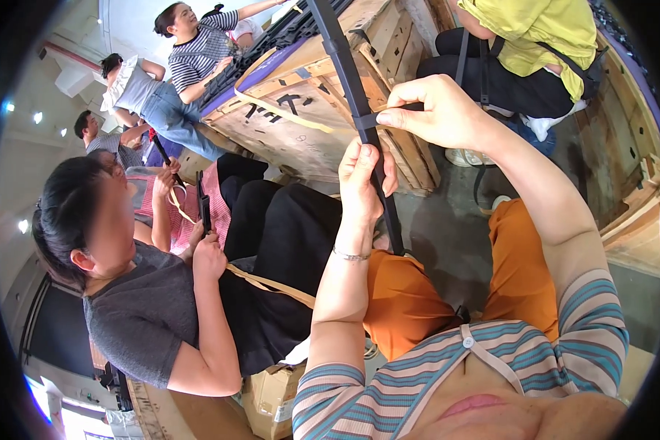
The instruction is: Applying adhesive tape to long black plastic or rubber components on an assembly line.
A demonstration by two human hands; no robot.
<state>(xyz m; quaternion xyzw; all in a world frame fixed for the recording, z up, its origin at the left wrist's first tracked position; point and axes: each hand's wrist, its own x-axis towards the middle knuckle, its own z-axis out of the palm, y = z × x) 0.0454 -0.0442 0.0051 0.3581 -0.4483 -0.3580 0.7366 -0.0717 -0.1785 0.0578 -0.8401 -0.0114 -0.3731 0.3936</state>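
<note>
A long, narrow black bar (pixel 339 55) slants down from the top of the view toward my lap. My left hand (pixel 365 176) is closed round it at about mid-length. Just above that hand, a dark tape-like strip (pixel 362 121) wraps round the bar. My right hand (pixel 436 110) pinches the strip's free end between thumb and fingers, out to the bar's right. The bar's lower end (pixel 394 238) reaches down by my orange trousers (pixel 403 293). What the strip is made of cannot be made out.
Close on my left sits a person in a grey shirt (pixel 150 315), holding a dark piece and a tan band (pixel 271 284). A wooden crate (pixel 293 147) stands ahead, with black pieces on top. Someone in yellow (pixel 535 37) sits at the far right. Cardboard box (pixel 271 396) lower left.
</note>
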